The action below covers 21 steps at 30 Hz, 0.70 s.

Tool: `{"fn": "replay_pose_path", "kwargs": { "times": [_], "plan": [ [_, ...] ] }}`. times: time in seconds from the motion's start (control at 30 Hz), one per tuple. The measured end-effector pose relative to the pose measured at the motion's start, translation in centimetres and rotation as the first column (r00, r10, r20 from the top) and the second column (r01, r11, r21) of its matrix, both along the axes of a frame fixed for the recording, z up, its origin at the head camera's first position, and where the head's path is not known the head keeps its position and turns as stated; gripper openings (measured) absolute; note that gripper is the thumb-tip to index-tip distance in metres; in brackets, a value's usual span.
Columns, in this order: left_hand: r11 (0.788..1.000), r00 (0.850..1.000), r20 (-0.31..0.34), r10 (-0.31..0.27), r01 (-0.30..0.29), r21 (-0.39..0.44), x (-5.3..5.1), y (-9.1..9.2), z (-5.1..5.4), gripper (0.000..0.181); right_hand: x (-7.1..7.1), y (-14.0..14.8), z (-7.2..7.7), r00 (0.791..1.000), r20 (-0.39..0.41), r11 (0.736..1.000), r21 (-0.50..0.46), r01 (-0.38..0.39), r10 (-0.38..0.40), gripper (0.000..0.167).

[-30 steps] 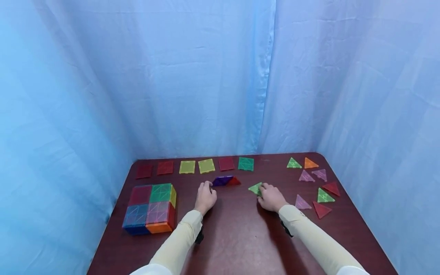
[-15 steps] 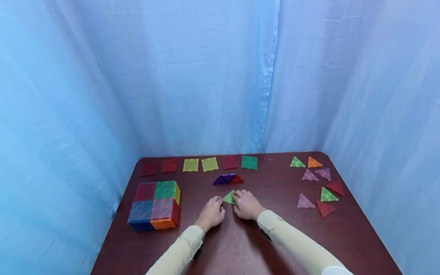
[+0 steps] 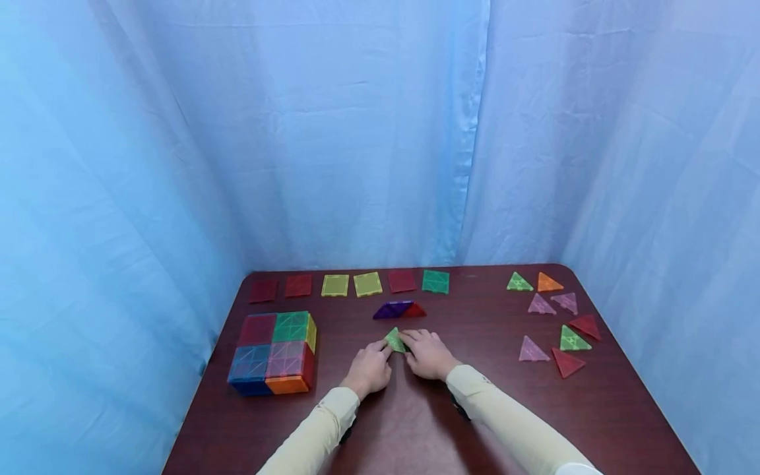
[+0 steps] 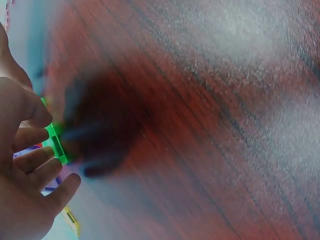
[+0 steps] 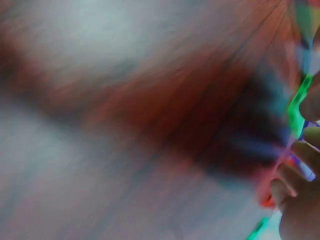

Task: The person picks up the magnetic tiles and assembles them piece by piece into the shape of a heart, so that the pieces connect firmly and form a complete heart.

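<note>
A translucent green triangle magnetic tile (image 3: 394,340) is between both hands near the middle of the table. My left hand (image 3: 372,366) pinches its left side; in the left wrist view the thumb and fingers are at the green edge (image 4: 56,144). On the other side my right hand (image 3: 429,354) pinches the same tile, and the right wrist view shows its green edge (image 5: 296,112) by the thumb. Just beyond stands a joined purple and red triangle piece (image 3: 393,310). Part of the green tile is hidden behind the fingers.
To the left stands a block of joined coloured square tiles (image 3: 273,353). Several square tiles, one of them green (image 3: 436,282), lie in a row along the far edge. Loose triangles, including a red one (image 3: 567,363), are scattered at the right. Blue curtains (image 3: 356,132) surround the table (image 3: 415,429).
My right hand has brought the green triangle leftward and nearer to the middle. My left hand has left the purple and red piece and now meets the green tile.
</note>
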<state>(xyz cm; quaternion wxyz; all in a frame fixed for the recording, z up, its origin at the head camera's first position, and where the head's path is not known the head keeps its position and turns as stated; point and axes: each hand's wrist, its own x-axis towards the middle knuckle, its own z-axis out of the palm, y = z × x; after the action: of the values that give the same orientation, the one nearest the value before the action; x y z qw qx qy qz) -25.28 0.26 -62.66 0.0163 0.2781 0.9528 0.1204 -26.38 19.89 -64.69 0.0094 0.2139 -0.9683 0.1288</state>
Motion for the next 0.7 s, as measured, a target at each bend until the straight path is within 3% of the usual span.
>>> {"fn": "replay_pose_path", "kwargs": {
  "times": [0.1, 0.2, 0.4, 0.53, 0.63, 0.7],
  "plan": [
    [1.0, 1.0, 0.0, -0.002, 0.002, -0.029, 0.0, 0.1, 0.0, 0.044, 0.1, 2.6, -0.1, 0.997, -0.05, 0.998, -0.036, 0.056, -0.058, 0.044],
    [0.999, 1.0, 0.002, -0.001, 0.001, -0.046, -0.1, 0.1, 0.0, 0.045, 0.2, 5.9, 0.4, 0.981, -0.119, 0.989, -0.013, 0.15, -0.151, 0.037],
    [0.997, 0.999, 0.03, 0.016, -0.014, -0.071, 0.0, 0.1, 0.1, 0.044, 0.8, 11.6, 1.7, 0.913, -0.223, 0.934, 0.026, 0.356, -0.342, 0.019],
    [0.995, 0.998, 0.058, 0.033, -0.027, -0.098, 0.3, -0.1, 0.5, 0.045, 1.9, 13.5, 3.1, 0.869, -0.07, 0.862, 0.114, 0.495, -0.49, 0.025],
    [0.994, 0.998, 0.06, 0.037, -0.03, -0.104, 0.4, -0.1, 0.6, 0.045, 2.9, 13.9, 3.6, 0.802, 0.116, 0.801, 0.239, 0.55, -0.585, 0.031],
    [0.995, 0.998, 0.058, 0.036, -0.03, -0.098, 0.4, 0.0, 0.5, 0.045, 3.4, 13.8, 3.4, 0.756, 0.192, 0.771, 0.295, 0.564, -0.626, 0.034]
  ]
}}
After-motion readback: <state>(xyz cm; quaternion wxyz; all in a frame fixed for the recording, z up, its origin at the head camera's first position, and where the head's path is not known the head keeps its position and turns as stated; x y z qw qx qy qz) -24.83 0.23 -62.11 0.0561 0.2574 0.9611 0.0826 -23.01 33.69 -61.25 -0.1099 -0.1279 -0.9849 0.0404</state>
